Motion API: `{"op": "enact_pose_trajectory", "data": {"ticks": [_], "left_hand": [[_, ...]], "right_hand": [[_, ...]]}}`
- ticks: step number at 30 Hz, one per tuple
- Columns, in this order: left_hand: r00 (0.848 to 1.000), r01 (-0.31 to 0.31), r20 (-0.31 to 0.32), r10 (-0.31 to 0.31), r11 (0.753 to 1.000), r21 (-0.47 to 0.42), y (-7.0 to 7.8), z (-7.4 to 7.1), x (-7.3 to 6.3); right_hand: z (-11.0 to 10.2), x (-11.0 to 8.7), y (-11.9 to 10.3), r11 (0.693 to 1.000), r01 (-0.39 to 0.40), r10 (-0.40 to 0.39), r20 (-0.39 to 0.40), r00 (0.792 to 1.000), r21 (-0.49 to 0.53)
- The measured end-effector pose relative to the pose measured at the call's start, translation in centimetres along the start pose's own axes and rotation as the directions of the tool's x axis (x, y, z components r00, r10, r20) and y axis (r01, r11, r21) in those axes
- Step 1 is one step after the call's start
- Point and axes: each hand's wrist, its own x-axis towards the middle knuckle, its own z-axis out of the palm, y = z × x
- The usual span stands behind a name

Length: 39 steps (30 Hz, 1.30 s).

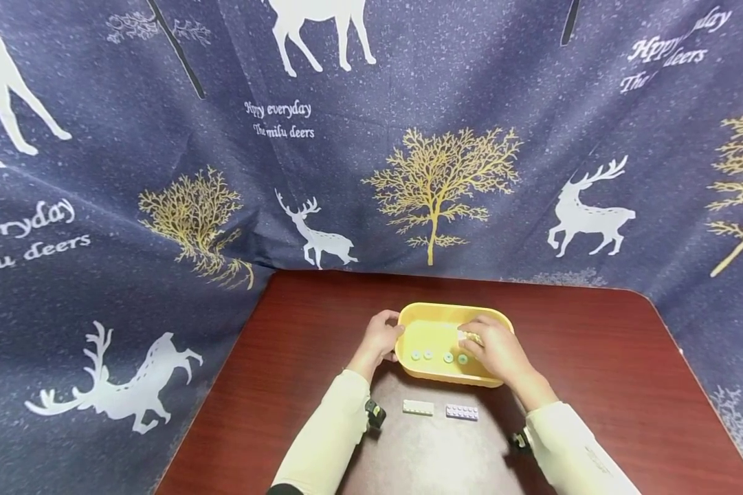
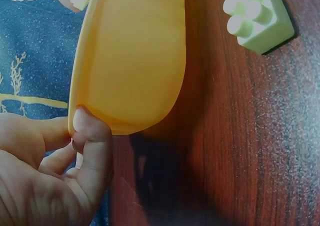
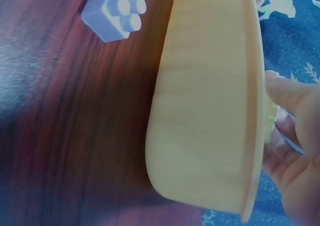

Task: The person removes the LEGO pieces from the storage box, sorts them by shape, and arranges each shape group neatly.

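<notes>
A yellow plastic bin [image 1: 456, 377] stands on the table. My left hand [image 1: 381, 338] grips its left end, thumb on the outer wall and fingers at the rim in the left wrist view. My right hand [image 1: 496, 346] reaches over the bin's right side and holds a pale yellow toy brick [image 3: 271, 122] between thumb and fingers; the bin wall partly hides the brick in the right wrist view. Several small round pale-green pieces [image 1: 448, 357] lie along the near side of the bin's floor.
In front of the bin, a pale green building brick [image 1: 418, 408] and a purple building brick [image 1: 462, 412] lie side by side on the dark red wooden table [image 1: 600, 364]. A blue curtain [image 1: 346, 172] with deer and trees hangs behind and at the sides.
</notes>
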Motion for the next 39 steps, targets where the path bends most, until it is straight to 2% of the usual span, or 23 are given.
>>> {"op": "enact_pose_trajectory", "data": {"ticks": [6,19,39], "left_hand": [[1.0,-0.002,0.0,0.002,1.0,0.018,0.2,0.0,0.0],[1.0,-0.003,-0.008,0.003,1.0,0.014,0.1,0.3,-0.3],[1.0,0.016,0.002,-0.016,1.0,-0.001,0.0,0.1,0.1]], "right_hand": [[-1.0,-1.0,-0.6,0.999,-0.035,0.035,0.004,0.999,0.003],[-3.0,-3.6,-1.4,0.998,-0.044,0.046,-0.077,0.996,0.034],[-3.6,-7.1,-1.6,0.998,-0.063,0.063,-0.121,0.991,0.006]]}}
